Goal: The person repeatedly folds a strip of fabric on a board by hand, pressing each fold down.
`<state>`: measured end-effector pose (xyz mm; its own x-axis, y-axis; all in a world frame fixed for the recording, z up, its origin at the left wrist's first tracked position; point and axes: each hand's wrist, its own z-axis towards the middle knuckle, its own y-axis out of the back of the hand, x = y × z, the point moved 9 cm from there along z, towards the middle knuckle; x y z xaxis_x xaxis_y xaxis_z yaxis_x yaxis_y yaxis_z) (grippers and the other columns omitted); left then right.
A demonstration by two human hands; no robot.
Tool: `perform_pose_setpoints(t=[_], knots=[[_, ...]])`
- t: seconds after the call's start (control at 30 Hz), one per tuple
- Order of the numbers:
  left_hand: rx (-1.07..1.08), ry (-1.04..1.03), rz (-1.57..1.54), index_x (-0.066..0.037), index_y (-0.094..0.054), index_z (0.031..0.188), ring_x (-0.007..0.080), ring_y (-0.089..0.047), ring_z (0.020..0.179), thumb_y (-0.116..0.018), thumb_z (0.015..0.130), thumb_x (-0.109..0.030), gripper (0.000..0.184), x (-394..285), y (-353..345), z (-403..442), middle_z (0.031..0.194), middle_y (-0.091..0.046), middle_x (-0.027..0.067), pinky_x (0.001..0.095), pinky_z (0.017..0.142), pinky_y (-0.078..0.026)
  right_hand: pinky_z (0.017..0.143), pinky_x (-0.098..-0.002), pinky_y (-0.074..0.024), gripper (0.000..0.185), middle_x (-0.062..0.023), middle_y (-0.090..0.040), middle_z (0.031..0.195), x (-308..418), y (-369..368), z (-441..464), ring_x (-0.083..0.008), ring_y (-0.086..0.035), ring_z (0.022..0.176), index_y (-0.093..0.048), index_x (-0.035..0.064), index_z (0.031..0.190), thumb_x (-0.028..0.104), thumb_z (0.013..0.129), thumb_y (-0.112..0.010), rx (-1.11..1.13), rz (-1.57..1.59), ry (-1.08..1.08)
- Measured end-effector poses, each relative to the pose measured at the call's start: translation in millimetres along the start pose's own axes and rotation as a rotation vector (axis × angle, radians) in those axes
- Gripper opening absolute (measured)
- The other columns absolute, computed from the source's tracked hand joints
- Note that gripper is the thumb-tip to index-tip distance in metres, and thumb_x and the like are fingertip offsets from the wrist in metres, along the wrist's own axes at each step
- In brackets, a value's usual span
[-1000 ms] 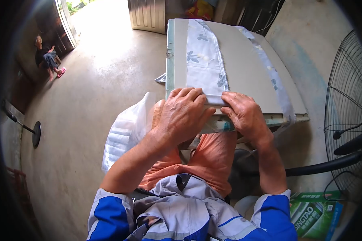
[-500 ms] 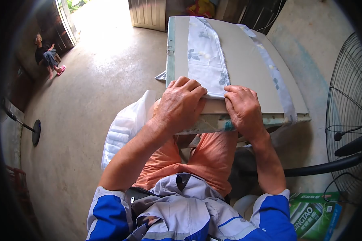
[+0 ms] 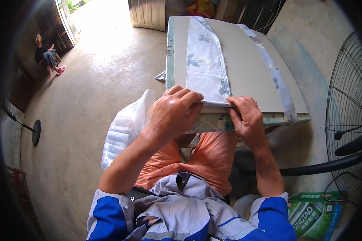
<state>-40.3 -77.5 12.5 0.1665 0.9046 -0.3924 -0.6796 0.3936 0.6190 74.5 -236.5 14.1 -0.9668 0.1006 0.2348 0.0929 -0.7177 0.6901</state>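
Note:
A strip of white floral fabric (image 3: 205, 64) lies lengthwise over a pale board (image 3: 249, 72), its near end folded up along a crease. My left hand (image 3: 173, 109) pinches the left corner of that fold, and my right hand (image 3: 247, 116) pinches the right corner between thumb and fingers. The fold sits close to the board's near edge, above the worn green table edge (image 3: 213, 122). Further right, a narrower floral strip (image 3: 271, 68) runs down the board and hangs over its near right corner.
Clear plastic packaging (image 3: 124, 128) with folded pale contents hangs left of the table. A large fan (image 3: 350, 116) stands at the right, near a green Tsingtao carton (image 3: 311, 213). Someone (image 3: 47, 56) sits by the far left doorway. A black round stand base (image 3: 36, 132) is on the left floor.
Both hands have moved down toward me, drawing the folded fabric end closer to the board's near edge. The narrow strip and the board have stayed put.

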Motion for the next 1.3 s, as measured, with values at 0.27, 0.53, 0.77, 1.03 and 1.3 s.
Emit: perform_pose_setpoints(t=[0.27, 0.53, 0.77, 1.03, 1.3], knots=[[0.008, 0.081, -0.010, -0.005, -0.076, 0.107, 0.0324, -0.073, 0.095, -0.080, 0.092, -0.017, 0.020, 11, 3, 4, 0.098, -0.078, 0.0129, 0.0435, 0.090, -0.057, 0.090, -0.0447, -0.0530, 0.031, -0.0139, -0.073, 0.104, -14, 0, -2, -0.0339, -0.068, 0.096, -0.070, 0.0032, 0.125, 0.010, 0.095, -0.078, -0.055, 0.099, -0.188], [0.012, 0.100, 0.031, -0.004, -0.074, 0.110, 0.0316, -0.073, 0.091, -0.082, 0.092, -0.025, 0.028, 19, 3, 6, 0.094, -0.079, 0.0136, 0.0429, 0.088, -0.057, 0.088, -0.0472, -0.0548, 0.040, -0.0168, -0.073, 0.101, -24, -5, 0, -0.0348, -0.070, 0.091, -0.067, 0.0020, 0.131, 0.013, 0.095, -0.079, -0.043, 0.083, -0.325], [0.057, 0.210, 0.063, -0.004, -0.072, 0.117, 0.0317, -0.074, 0.091, -0.084, 0.090, -0.029, 0.039, 31, -2, 8, 0.091, -0.079, 0.0160, 0.0436, 0.086, -0.057, 0.086, -0.0489, -0.0555, 0.047, -0.0178, -0.072, 0.094, -32, -12, 3, -0.0367, -0.070, 0.090, -0.063, -0.0007, 0.134, 0.015, 0.093, -0.081, 0.001, 0.065, -0.396], [0.092, 0.276, 0.131, -0.004, -0.071, 0.121, 0.0295, -0.069, 0.086, -0.085, 0.089, -0.034, 0.046, 36, -4, 8, 0.077, -0.071, 0.0097, 0.0450, 0.082, -0.056, 0.091, -0.0507, -0.0536, 0.049, -0.0186, -0.070, 0.105, -32, -15, 7, -0.0388, -0.069, 0.096, -0.060, -0.0023, 0.135, 0.017, 0.094, -0.079, 0.069, -0.039, -0.462], [0.114, 0.306, 0.154, -0.006, -0.070, 0.123, 0.0289, -0.068, 0.089, -0.084, 0.088, -0.034, 0.047, 37, -5, 10, 0.079, -0.070, 0.0085, 0.0439, 0.081, -0.056, 0.117, -0.0512, -0.0389, 0.064, -0.0227, -0.058, 0.148, 38, -26, 8, -0.0392, -0.054, 0.139, -0.054, -0.0043, 0.148, 0.027, 0.096, -0.076, 0.065, -0.220, -0.024]])
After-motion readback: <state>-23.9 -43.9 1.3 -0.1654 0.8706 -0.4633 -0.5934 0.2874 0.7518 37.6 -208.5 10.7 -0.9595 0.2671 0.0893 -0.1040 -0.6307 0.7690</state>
